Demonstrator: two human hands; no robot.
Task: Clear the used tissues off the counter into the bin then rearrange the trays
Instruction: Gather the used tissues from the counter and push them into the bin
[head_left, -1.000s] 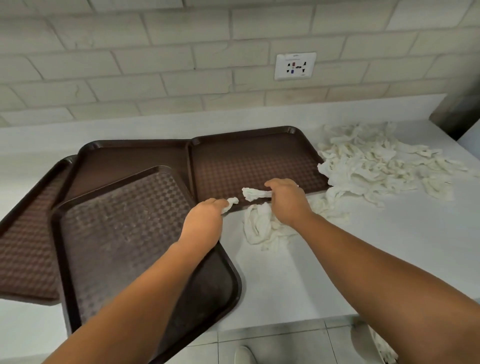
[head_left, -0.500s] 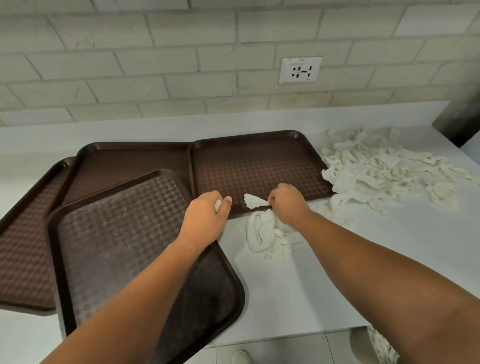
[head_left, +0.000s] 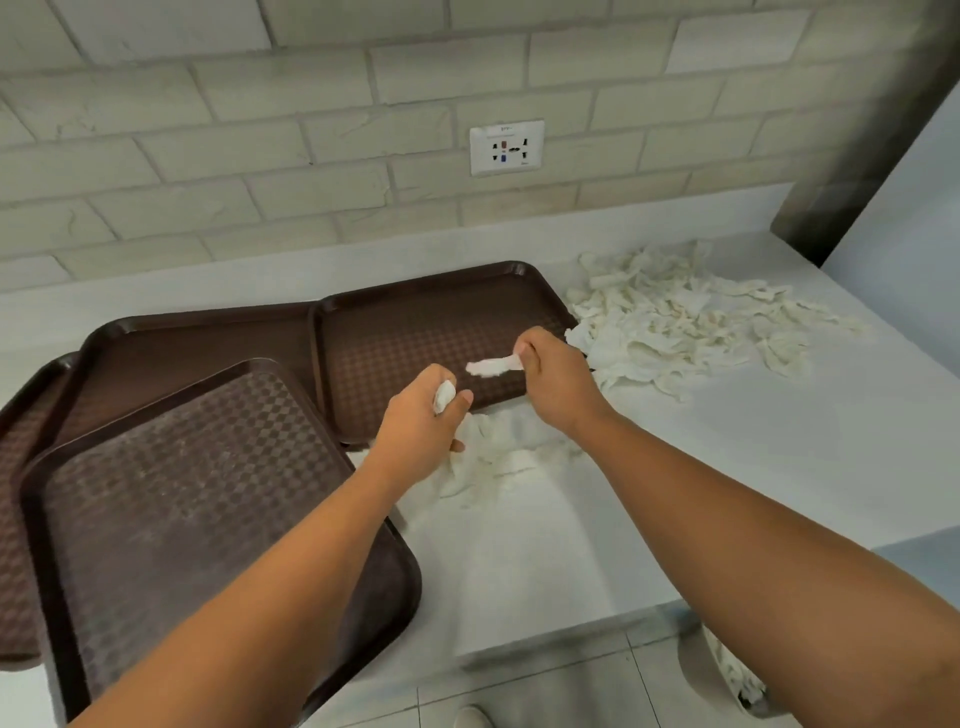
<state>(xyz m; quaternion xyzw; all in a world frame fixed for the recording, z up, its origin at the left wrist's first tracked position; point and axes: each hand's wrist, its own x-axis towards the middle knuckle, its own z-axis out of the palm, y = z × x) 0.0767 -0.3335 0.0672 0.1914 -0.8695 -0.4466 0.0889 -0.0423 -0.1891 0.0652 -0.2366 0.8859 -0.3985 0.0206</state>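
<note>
Several dark brown trays overlap on the white counter (head_left: 727, 467): a near tray (head_left: 171, 519), a back tray (head_left: 208, 343), a right tray (head_left: 431, 322) and a far-left tray (head_left: 21, 467). My left hand (head_left: 421, 426) is closed on a small white tissue wad (head_left: 444, 396) at the right tray's front edge. My right hand (head_left: 556, 379) pinches a white tissue strip (head_left: 491, 366) above that tray. A crumpled tissue clump (head_left: 498, 457) lies on the counter under both hands. A big spread of used tissues (head_left: 685, 322) lies right of the trays.
A bin (head_left: 727, 670) with tissues inside stands on the tiled floor below the counter's right front corner, partly hidden by my right forearm. A brick wall with a socket (head_left: 506, 148) backs the counter. A dark post (head_left: 852, 156) rises at the right.
Both hands have lifted from the clump on the counter, each with a tissue piece, the right one moving up over the right tray. The view has swung left and down.
</note>
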